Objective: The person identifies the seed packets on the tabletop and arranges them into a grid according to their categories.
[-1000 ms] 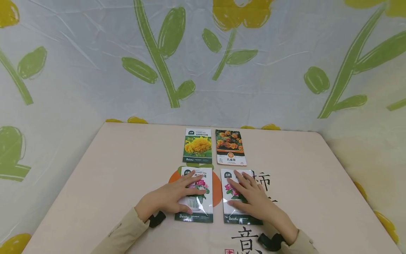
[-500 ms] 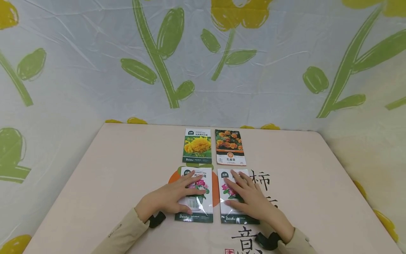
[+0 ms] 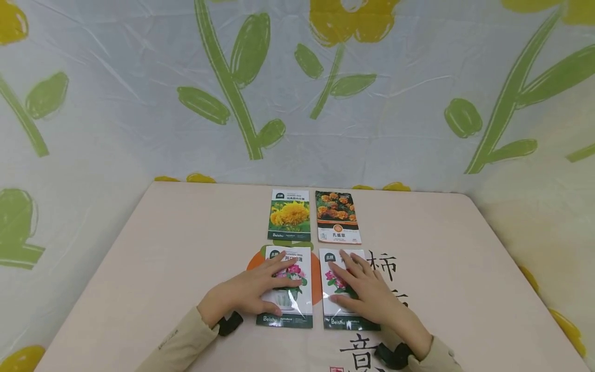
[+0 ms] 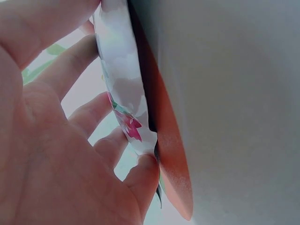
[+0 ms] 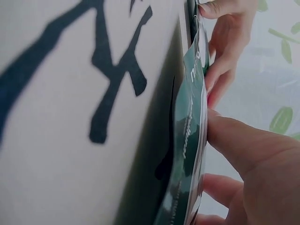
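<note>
Two seed packets with pink flowers lie side by side on the table in the head view. My left hand [image 3: 257, 285] rests with spread fingers on the left packet [image 3: 297, 305]. On the right packet [image 3: 331, 305], the fingertips of my right hand [image 3: 372, 294] press from its right side, fingers also spread. In the left wrist view, fingertips touch the face of the glossy left packet [image 4: 123, 70]. The right wrist view shows the right packet's green lower edge [image 5: 185, 136] slightly lifted off the table, with my thumb [image 5: 234, 136] against its face.
Behind these lie a yellow sunflower seed packet [image 3: 289, 214] and an orange marigold packet [image 3: 338, 217], a narrow gap between them. The pinkish table [image 3: 186, 232] bears a printed orange fruit [image 3: 317, 281] and black characters [image 3: 383, 266]. A floral cloth [image 3: 372, 139] hangs behind.
My right hand has slid the right pink-flower packet slightly left, closer to the left one, then stayed there. My left hand and the two rear packets have not moved.
</note>
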{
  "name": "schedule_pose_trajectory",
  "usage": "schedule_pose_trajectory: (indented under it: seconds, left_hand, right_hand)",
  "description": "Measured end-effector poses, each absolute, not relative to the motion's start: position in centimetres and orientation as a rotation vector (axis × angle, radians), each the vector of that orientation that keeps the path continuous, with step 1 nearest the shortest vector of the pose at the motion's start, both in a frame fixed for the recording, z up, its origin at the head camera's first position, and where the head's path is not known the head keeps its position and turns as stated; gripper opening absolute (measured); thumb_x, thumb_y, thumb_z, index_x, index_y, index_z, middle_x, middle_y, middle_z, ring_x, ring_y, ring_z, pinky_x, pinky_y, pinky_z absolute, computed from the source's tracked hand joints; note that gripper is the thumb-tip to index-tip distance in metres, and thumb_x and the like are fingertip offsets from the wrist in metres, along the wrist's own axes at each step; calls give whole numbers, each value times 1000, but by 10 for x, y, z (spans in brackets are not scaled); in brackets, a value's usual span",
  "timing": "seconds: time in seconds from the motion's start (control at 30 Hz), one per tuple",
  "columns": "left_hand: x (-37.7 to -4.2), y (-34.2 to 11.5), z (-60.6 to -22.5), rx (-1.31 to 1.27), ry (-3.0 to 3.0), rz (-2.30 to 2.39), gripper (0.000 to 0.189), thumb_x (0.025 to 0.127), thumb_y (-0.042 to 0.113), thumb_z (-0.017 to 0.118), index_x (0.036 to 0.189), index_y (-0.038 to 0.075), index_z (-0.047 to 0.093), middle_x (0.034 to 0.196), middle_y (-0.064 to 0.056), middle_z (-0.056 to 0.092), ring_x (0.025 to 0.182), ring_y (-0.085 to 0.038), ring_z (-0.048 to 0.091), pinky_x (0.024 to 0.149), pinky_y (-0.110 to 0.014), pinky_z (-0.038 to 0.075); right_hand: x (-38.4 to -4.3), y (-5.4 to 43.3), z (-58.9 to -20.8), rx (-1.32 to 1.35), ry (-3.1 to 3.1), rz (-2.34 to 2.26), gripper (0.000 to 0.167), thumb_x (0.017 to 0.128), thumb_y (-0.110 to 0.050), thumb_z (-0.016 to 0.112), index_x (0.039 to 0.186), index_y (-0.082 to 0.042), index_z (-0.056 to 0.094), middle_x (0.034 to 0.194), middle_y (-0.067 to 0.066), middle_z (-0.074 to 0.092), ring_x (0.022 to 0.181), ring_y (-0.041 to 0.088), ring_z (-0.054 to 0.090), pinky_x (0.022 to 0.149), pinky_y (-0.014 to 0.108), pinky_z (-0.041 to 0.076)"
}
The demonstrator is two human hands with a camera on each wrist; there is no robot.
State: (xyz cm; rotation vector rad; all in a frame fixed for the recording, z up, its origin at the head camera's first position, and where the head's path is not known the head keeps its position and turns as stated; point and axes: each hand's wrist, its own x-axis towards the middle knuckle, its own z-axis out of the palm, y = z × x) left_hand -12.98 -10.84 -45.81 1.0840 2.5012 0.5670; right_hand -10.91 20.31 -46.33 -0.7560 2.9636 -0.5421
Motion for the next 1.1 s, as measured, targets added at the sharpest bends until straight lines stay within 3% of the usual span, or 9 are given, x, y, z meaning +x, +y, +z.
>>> schedule_pose_trajectory:
  seconds: [1.1]
  left_hand:
    - [-128, -107, -455, 1136, 2537, 483, 69, 87, 48, 71, 149, 44, 41, 166, 7, 12, 153, -27, 1, 112, -58, 30]
  right_hand:
    - [-108, 204, -461, -755, 2941, -593, 73, 89, -56, 65, 150, -21, 47, 161, 12, 27, 145, 45, 22, 105, 76, 20]
